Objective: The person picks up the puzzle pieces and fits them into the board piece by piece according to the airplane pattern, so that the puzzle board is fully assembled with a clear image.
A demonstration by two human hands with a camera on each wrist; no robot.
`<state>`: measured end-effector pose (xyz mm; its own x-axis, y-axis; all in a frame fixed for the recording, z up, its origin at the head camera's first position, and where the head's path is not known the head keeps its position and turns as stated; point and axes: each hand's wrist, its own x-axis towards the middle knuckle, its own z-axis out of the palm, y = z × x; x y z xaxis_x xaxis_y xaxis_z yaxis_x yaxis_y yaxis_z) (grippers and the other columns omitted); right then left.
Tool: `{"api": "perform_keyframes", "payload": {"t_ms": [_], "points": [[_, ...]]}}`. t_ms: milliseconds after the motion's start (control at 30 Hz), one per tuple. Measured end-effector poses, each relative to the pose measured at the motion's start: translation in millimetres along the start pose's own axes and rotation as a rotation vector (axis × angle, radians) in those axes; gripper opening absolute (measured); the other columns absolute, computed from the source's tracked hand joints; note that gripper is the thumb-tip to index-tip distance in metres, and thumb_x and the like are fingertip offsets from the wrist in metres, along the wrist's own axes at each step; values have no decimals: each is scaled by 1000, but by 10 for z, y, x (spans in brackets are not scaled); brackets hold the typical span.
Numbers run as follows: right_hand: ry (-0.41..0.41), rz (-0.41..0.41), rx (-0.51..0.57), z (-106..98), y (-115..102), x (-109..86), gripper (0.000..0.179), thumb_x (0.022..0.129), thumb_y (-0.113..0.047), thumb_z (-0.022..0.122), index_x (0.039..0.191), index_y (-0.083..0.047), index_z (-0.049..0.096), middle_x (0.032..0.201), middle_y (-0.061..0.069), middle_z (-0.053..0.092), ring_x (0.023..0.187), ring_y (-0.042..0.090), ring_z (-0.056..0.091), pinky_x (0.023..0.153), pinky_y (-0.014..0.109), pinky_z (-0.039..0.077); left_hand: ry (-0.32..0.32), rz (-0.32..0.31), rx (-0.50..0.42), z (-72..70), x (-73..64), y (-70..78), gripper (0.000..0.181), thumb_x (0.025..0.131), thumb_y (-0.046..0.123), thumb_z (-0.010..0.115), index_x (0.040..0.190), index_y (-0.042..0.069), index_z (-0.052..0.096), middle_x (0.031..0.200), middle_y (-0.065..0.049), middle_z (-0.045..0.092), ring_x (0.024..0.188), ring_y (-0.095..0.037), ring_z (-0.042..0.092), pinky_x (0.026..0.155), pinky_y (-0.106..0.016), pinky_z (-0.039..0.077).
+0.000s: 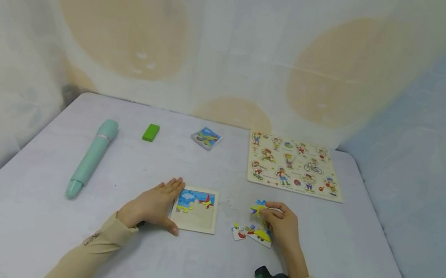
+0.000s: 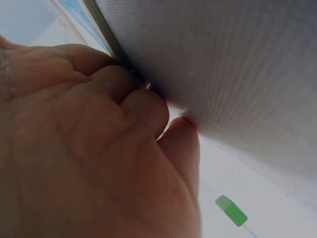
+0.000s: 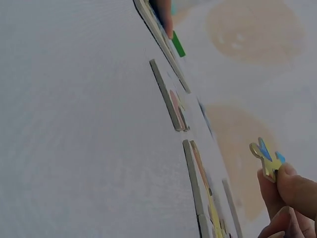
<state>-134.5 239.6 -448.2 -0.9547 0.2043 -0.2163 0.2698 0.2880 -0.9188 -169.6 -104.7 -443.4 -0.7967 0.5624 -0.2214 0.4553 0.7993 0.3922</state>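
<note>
A small wooden puzzle tray (image 1: 192, 227) lies in front of the person, its upper part filled with blue-sky and red pieces and its lower right bare wood. Along its left edge rests the left hand (image 1: 155, 204), fingers extended and thumb at the near left corner. The right hand (image 1: 284, 225) pinches a yellow and blue puzzle piece (image 3: 269, 161) between thumb and forefinger, raised off the table in the right wrist view. Below that hand lie loose puzzle pieces: one white and red (image 1: 238, 233), others with yellow (image 1: 263, 235), partly overlapped by its fingers.
A pegboard-style picture board (image 1: 293, 168) with small figures lies at the back right. Behind the tray are a stacked picture puzzle (image 1: 207, 138) and a green block (image 1: 150, 133). A mint-green tube (image 1: 91, 161) lies on the left. Cloth walls (image 1: 237, 53) border the table.
</note>
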Motion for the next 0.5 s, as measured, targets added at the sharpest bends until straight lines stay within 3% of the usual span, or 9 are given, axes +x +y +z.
{"api": "perform_keyframes", "payload": {"t_ms": [167, 300, 500], "points": [[-18, -13, -5, 49, -61, 65, 28, 89, -18, 69, 110, -1, 61, 75, -9, 69, 56, 8, 46, 49, 20, 35, 4, -3, 2, 8, -4, -12, 127, 62, 58, 84, 152, -5, 19, 161, -20, 15, 150, -35, 14, 122, -53, 18], [-38, -25, -6, 112, -127, 154, 27, 90, -19, 69, 110, -2, 61, 81, -8, 68, 71, 9, 57, 60, 20, 43, 7, 5, 4, 2, -7, -4, 127, 62, 58, 84, 152, -5, 20, 161, -20, 16, 150, -35, 14, 121, -53, 19], [-74, -68, -31, 270, -322, 265, 26, 91, -22, 68, 108, -4, 61, 88, -5, 68, 82, 15, 57, 65, 22, 42, 0, 12, 8, -18, -13, 17, 127, 62, 58, 84, 152, -5, 19, 161, -20, 15, 150, -35, 14, 122, -52, 18]]}}
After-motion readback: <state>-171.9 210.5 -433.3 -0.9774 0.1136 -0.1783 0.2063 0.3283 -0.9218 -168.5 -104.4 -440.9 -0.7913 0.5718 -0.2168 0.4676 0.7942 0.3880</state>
